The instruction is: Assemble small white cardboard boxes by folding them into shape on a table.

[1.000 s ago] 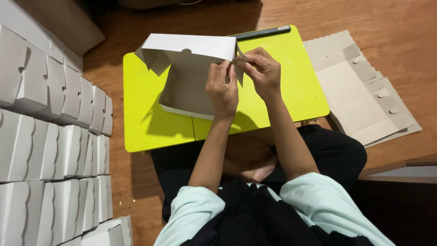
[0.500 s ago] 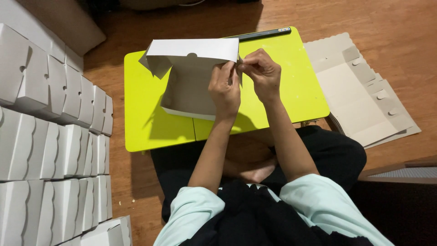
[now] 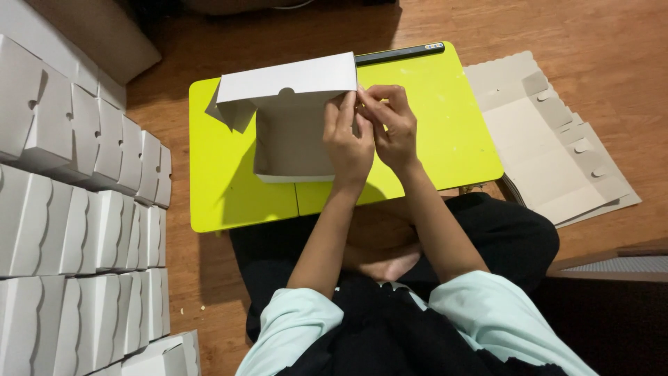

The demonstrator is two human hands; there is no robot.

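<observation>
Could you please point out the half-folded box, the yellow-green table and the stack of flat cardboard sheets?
half-folded box (image 3: 292,136), head view, inner back wall.
yellow-green table (image 3: 445,118), head view, bare top.
flat cardboard sheets (image 3: 543,153), head view, top sheet's middle.

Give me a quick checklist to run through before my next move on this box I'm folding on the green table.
1. Both hands on the work: left hand and right hand meet at the right side of the half-folded box. Ok.
2. Box sits fully on the green table. Ok.
3. Lid flap with its notch stands up at the far side. Ok.
4. Right side tab seated: hidden by the fingers. Cannot tell.
5. Left corner flap sticks out loose. Not ok.
6. Flat blanks lie on the floor on your right, finished boxes stacked on your left. Ok.
</observation>
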